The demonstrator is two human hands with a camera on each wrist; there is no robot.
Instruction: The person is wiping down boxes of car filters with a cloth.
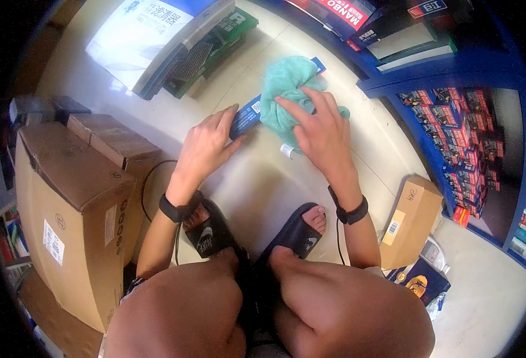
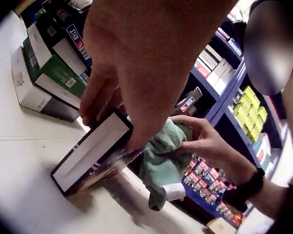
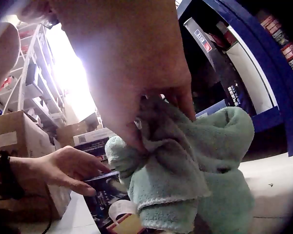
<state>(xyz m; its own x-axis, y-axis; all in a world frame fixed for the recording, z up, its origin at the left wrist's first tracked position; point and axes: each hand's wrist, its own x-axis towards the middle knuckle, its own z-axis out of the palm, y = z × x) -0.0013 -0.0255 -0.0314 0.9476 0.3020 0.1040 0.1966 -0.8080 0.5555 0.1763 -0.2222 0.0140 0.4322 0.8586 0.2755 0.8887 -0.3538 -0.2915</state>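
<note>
A long dark-blue box is on the pale floor, its narrow white-and-black end facing the left wrist view. My left hand grips this near end, fingers on one side and thumb on the other. Bunched over the box's farther part is a green cloth with a white tag. My right hand pinches the cloth from above; the right wrist view shows folds of the cloth gathered under the fingers. The cloth hides the middle of the box.
Large cardboard cartons stand at the left. Blue shelving with stacked small red boxes lines the right. A smaller carton sits at the lower right. Green and white boxes are ahead, and sandalled feet are below.
</note>
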